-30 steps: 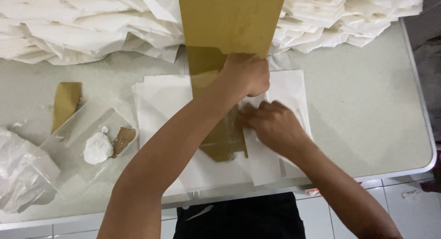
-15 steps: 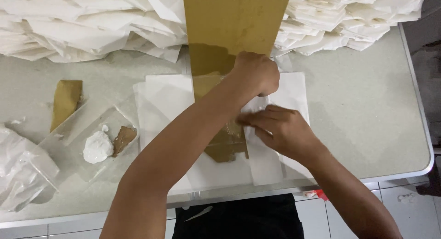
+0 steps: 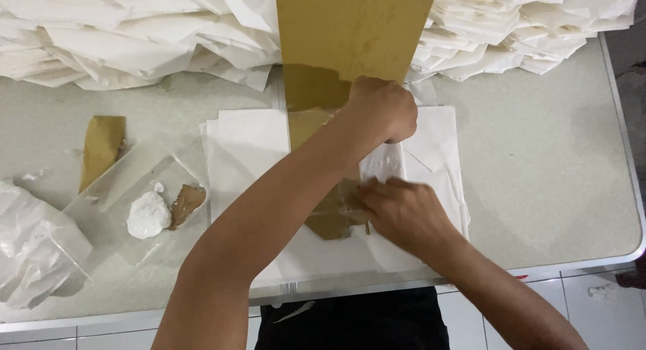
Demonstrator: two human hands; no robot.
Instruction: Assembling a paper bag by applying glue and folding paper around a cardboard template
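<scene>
Tan rectangular cardboard template (image 3: 350, 41): upright on stacked white paper sheets (image 3: 249, 141), tabletop (image 3: 538, 188) centre | left hand (image 3: 383, 108): fisted grip on template | right hand (image 3: 404, 212): fingers flat, pressing fold | risk: template may slip, skewing fold; white paste blob (image 3: 148, 215) could smear

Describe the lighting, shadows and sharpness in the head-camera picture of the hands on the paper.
Head view: soft, even light, no harsh glare; the left hand casts a dark shadow across the tan cardboard sheet; the right hand looks slightly smeared at the fingers; the white paper pile stays fairly sharp, a little bright.
</scene>
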